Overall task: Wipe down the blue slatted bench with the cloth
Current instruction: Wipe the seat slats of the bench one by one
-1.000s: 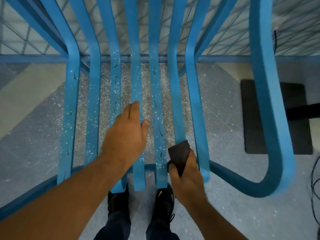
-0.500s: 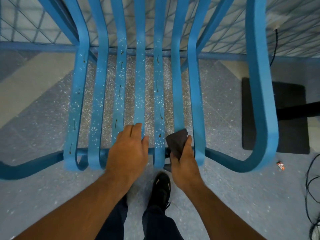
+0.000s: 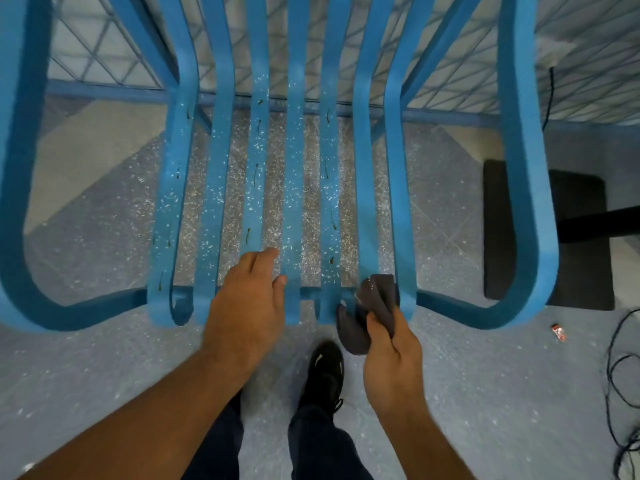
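The blue slatted bench fills the upper view, its slats running away from me and speckled with white flecks and small brown marks. My left hand rests flat on the front ends of the middle slats, fingers relaxed. My right hand grips a dark grey cloth and holds it against the front end of a slat right of centre. Part of the cloth hangs below the slat's edge.
Speckled grey floor lies under and around the bench. A black mat sits on the floor at the right, with black cables and a small red wrapper nearby. My black shoe stands just before the bench's front edge.
The view has pulled back from the bench. My right hand drew the cloth toward me along the slat to its front end; the cloth now hangs over the edge. My left hand slid back too.
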Action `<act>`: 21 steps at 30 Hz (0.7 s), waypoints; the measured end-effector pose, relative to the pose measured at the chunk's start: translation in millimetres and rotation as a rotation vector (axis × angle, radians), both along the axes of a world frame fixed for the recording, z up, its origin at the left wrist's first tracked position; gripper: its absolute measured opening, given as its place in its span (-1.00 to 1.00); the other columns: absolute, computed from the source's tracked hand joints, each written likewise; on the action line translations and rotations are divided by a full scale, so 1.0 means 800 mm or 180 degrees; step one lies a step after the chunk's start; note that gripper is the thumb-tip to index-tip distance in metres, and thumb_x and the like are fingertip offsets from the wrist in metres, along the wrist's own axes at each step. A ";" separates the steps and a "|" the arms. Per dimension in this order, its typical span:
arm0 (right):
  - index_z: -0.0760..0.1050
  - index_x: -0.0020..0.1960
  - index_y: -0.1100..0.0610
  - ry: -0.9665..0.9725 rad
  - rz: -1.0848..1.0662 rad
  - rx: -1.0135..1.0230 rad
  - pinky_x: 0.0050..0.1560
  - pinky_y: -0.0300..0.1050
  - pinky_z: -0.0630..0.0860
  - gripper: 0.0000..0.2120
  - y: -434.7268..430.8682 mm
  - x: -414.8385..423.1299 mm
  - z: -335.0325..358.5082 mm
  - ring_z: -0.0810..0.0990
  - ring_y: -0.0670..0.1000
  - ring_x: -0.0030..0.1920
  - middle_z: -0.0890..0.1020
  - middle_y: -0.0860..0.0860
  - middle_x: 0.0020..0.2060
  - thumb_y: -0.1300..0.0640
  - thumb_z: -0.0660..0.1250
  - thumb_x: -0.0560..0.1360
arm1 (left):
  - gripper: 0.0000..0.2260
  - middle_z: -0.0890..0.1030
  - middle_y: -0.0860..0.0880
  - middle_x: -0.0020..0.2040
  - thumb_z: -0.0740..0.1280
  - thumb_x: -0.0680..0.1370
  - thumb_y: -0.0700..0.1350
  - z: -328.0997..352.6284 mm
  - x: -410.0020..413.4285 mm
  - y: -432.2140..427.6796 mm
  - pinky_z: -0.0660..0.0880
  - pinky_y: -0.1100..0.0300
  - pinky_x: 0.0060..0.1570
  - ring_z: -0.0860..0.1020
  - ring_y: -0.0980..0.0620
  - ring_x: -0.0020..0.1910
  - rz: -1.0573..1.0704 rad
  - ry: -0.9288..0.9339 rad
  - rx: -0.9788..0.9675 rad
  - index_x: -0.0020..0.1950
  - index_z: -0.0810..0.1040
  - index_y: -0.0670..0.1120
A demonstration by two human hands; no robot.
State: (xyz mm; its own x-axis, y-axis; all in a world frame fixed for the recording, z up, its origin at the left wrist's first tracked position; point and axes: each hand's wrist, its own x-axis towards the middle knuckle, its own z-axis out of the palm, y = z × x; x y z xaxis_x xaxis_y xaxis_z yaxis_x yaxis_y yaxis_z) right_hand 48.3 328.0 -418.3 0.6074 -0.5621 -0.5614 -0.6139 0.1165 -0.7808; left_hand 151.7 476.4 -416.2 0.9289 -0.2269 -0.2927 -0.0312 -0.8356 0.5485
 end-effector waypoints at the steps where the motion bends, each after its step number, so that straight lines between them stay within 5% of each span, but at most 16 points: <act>1: 0.54 0.14 -0.19 -0.0027 -0.0018 0.0166 -0.08 -0.49 0.46 -0.72 0.005 -0.002 0.002 0.60 -0.27 0.02 0.67 -0.26 -0.05 0.16 0.21 0.62 | -0.65 0.49 -0.13 0.26 0.25 0.61 -0.12 0.001 0.001 0.006 0.47 -0.02 0.08 0.49 -0.14 0.18 -0.0024 0.0018 -0.0028 0.39 0.40 -0.15; 8: 0.54 0.19 0.26 0.0015 -0.1685 0.2090 0.17 0.19 0.48 -0.58 -0.013 -0.055 0.030 0.62 0.27 0.09 0.65 0.27 0.08 0.30 0.20 0.36 | -0.63 0.47 -0.10 0.30 0.24 0.62 -0.11 0.016 0.011 0.032 0.45 0.06 0.14 0.50 -0.10 0.15 -0.0284 0.0154 -0.0249 0.42 0.38 -0.12; 10: 0.55 0.11 0.28 -0.0005 -0.1801 0.1769 -0.08 0.06 0.60 -0.58 -0.025 -0.065 0.041 0.67 0.20 -0.06 0.67 0.27 -0.04 0.38 0.17 0.29 | -0.62 0.47 -0.08 0.30 0.23 0.62 -0.10 0.017 0.015 0.032 0.44 0.07 0.13 0.50 -0.08 0.15 -0.0386 0.0134 -0.0260 0.43 0.37 -0.10; 12: 0.60 0.00 0.20 0.0168 -0.1200 0.0810 -0.32 -0.17 0.60 -0.58 -0.028 -0.058 0.051 0.69 0.02 -0.24 0.69 0.14 -0.21 0.49 0.13 0.31 | -0.62 0.47 -0.07 0.30 0.23 0.62 -0.09 0.014 0.018 0.033 0.45 0.07 0.13 0.49 -0.06 0.16 -0.0451 0.0124 -0.0263 0.44 0.35 -0.08; 15: 0.61 0.06 0.03 0.0486 -0.0227 -0.0193 -0.39 -0.05 0.59 -0.60 -0.005 -0.013 0.039 0.63 0.11 -0.31 0.63 0.07 -0.33 0.43 0.20 0.45 | -0.62 0.47 -0.06 0.30 0.23 0.62 -0.10 0.007 0.021 0.035 0.47 0.05 0.15 0.49 -0.05 0.17 -0.0444 0.0133 -0.0308 0.44 0.35 -0.07; 17: 0.52 0.27 -0.10 0.0551 0.0278 -0.0403 -0.28 -0.03 0.62 -0.51 0.026 0.027 0.012 0.60 0.10 -0.25 0.60 0.09 -0.19 0.38 0.23 0.50 | -0.62 0.47 -0.06 0.30 0.24 0.62 -0.10 0.002 0.021 0.038 0.46 0.05 0.17 0.48 -0.05 0.18 -0.0433 0.0121 -0.0323 0.44 0.36 -0.06; 21: 0.09 0.56 0.04 0.0667 0.0271 -0.0753 0.36 0.03 0.36 -0.33 0.078 0.073 -0.038 0.40 0.15 0.37 0.36 0.14 0.43 0.39 0.14 0.52 | -0.62 0.48 -0.07 0.29 0.23 0.62 -0.10 -0.005 0.018 0.044 0.44 0.10 0.12 0.49 -0.05 0.15 -0.0419 0.0124 -0.0285 0.44 0.36 -0.09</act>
State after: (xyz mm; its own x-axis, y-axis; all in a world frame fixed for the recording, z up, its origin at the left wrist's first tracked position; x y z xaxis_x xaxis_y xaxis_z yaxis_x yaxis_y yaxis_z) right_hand 106.9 390.1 -449.1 0.5430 -0.6438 -0.5391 -0.7637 -0.1117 -0.6358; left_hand 166.3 511.7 -420.4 0.8778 -0.3726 -0.3012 -0.1143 -0.7734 0.6235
